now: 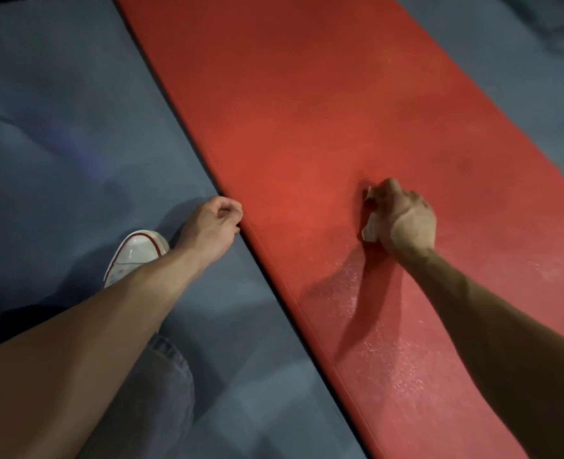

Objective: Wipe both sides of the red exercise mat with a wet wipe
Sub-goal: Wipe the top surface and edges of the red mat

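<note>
Right hand presses a wet wipe onto the red exercise mat while the left hand sits at the mat's edge.

The red exercise mat (307,127) lies flat on the blue-grey floor (58,111), running diagonally through the view. On the mat's surface, toward its middle, the right hand (403,220) is curled around a crumpled white wet wipe (370,230) and holds it against the mat. Nearer the camera than that hand, the mat shows a glistening patch. The left hand (214,223) rests at the mat's left edge with its fingers curled; whether they pinch the edge cannot be told. Left of the mat, on the floor, are a white sneaker (134,256) and a denim trouser leg (161,385).
</note>
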### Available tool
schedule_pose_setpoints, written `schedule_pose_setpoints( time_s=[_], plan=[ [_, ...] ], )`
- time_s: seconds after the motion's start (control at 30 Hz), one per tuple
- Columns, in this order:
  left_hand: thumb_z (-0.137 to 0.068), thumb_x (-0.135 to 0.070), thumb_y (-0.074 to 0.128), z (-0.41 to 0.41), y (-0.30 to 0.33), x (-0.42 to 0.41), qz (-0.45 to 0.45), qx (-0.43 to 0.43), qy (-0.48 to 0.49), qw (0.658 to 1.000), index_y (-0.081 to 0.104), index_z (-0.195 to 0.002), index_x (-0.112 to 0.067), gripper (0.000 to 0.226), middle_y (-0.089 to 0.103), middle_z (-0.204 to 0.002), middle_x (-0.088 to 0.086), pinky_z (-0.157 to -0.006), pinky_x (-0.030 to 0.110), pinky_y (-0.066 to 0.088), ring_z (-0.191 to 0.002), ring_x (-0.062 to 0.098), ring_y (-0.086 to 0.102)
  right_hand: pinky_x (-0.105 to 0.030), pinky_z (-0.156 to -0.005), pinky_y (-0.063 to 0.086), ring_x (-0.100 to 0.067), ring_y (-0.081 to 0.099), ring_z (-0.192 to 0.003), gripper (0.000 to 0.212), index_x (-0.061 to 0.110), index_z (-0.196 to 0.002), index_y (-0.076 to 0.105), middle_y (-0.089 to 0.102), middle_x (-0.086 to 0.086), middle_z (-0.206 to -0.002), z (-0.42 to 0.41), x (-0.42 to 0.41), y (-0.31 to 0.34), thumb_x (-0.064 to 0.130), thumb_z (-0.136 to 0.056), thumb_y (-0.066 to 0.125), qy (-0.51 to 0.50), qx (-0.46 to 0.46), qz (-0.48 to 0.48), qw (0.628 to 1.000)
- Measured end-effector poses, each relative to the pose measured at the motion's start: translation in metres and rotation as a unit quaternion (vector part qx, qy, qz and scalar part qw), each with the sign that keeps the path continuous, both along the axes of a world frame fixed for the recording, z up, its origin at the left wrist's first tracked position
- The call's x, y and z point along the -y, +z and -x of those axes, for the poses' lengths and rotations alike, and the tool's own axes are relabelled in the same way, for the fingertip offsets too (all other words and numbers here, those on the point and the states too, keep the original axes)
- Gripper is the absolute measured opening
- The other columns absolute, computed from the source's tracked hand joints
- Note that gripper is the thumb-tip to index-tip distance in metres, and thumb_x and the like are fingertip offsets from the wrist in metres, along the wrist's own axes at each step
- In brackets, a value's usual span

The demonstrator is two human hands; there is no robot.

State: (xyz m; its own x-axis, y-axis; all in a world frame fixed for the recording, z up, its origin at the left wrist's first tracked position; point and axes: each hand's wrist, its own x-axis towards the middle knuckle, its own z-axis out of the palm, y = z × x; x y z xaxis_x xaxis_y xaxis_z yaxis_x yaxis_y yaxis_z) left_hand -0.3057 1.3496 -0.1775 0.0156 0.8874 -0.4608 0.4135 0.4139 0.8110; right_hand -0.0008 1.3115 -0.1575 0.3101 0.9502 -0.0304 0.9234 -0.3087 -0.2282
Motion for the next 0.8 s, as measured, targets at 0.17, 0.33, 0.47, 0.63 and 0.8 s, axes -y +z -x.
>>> schedule_pose_setpoints(
  time_s=[0.17, 0.33, 0.47, 0.63, 0.8],
  plan=[
    [-0.068, -0.053, 0.056, -0.003, -0.003, -0.001, -0.008, -0.027, 0.001, 1.0, 0.063, -0.079, -0.052, 0.013, 0.065, -0.08, -0.011, -0.091, 0.057, 0.057, -0.079, 0.021, 0.068, -0.041, -0.067, 0.044, -0.037, 0.063, -0.075, 0.006, 0.02, -0.1, 0.061, 0.07, -0.009, -0.081, 0.054, 0.032, -0.02, 0.02, -0.098, 0.056, 0.085, -0.085, -0.067, 0.991],
    [-0.078, -0.049, 0.054, -0.019, -0.001, 0.005, -0.062, -0.086, -0.075, 0.991, 0.064, -0.089, -0.049, 0.015, 0.062, -0.076, -0.017, -0.081, 0.041, 0.055, -0.073, 0.016, 0.062, -0.04, -0.073, 0.038, -0.025, 0.055, -0.08, 0.019, 0.027, -0.103, 0.062, 0.066, 0.006, -0.089, 0.08, 0.067, -0.027, 0.03, -0.102, 0.042, 0.202, -0.052, -0.053, 0.977],
    [-0.094, -0.029, 0.06, -0.042, 0.001, 0.012, -0.117, -0.127, -0.144, 0.974, 0.067, -0.097, -0.038, 0.011, 0.065, -0.081, -0.017, -0.07, 0.03, 0.043, -0.067, 0.007, 0.057, -0.04, -0.072, 0.034, -0.028, 0.05, -0.081, 0.032, 0.022, -0.099, 0.061, 0.058, -0.002, -0.091, 0.07, 0.063, -0.025, 0.042, -0.105, 0.037, 0.214, -0.001, -0.072, 0.974],
    [-0.09, -0.042, 0.058, -0.051, 0.001, 0.013, -0.104, -0.102, -0.189, 0.971, 0.067, -0.102, -0.039, 0.015, 0.065, -0.081, -0.022, -0.073, 0.031, 0.048, -0.067, 0.004, 0.06, -0.042, -0.072, 0.038, -0.029, 0.055, -0.081, 0.024, 0.022, -0.1, 0.059, 0.058, -0.002, -0.088, 0.05, 0.056, -0.023, 0.036, -0.1, 0.039, 0.267, 0.003, -0.099, 0.959],
    [-0.094, -0.031, 0.063, -0.055, -0.008, 0.01, -0.099, -0.125, -0.193, 0.968, 0.064, -0.101, -0.038, 0.01, 0.061, -0.079, -0.022, -0.07, 0.031, 0.04, -0.061, -0.001, 0.053, -0.044, -0.068, 0.041, -0.036, 0.058, -0.081, 0.03, 0.019, -0.1, 0.057, 0.059, -0.009, -0.091, -0.076, 0.03, -0.027, 0.042, -0.102, 0.039, 0.096, 0.063, -0.105, 0.988]
  ],
)
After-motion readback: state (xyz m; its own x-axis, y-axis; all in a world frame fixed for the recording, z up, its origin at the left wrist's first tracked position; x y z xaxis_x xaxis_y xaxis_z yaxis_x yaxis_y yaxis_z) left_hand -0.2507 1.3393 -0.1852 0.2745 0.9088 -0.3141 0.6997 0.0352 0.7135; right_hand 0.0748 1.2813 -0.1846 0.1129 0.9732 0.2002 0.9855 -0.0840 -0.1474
